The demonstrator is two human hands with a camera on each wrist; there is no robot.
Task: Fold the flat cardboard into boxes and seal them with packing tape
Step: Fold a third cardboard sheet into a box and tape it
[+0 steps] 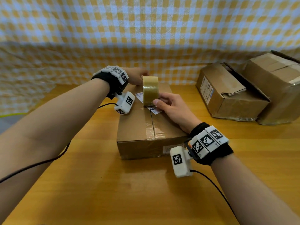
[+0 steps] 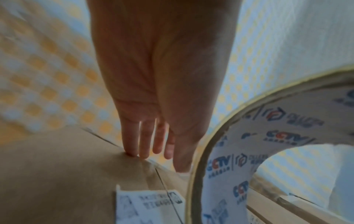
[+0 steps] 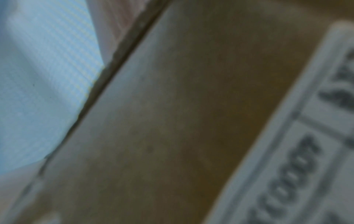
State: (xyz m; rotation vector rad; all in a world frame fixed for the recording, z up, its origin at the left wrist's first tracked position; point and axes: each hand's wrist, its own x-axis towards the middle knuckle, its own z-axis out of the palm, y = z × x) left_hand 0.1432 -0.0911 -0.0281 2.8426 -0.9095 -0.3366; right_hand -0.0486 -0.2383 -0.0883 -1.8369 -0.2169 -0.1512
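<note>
A closed cardboard box (image 1: pixel 139 127) lies on the wooden table, its top flaps meeting in a centre seam with old tape near the front. A roll of packing tape (image 1: pixel 150 90) stands on edge over the seam near a white label (image 1: pixel 140 96). My right hand (image 1: pixel 168 104) grips the roll from the right, thumb at its lower rim. My left hand (image 1: pixel 138 77) reaches past the roll to the box's far edge; in the left wrist view its straight fingers (image 2: pixel 145 145) press down there, beside the roll (image 2: pixel 226 159). The right wrist view is a blur of cardboard (image 3: pixel 172 121).
Two worn cardboard boxes sit at the right rear of the table, one with torn open flaps (image 1: pixel 227 93) and a larger one (image 1: pixel 279 85) behind it. A yellow checked cloth (image 1: pixel 146 38) hangs as a backdrop. Cables trail from both wrist cameras.
</note>
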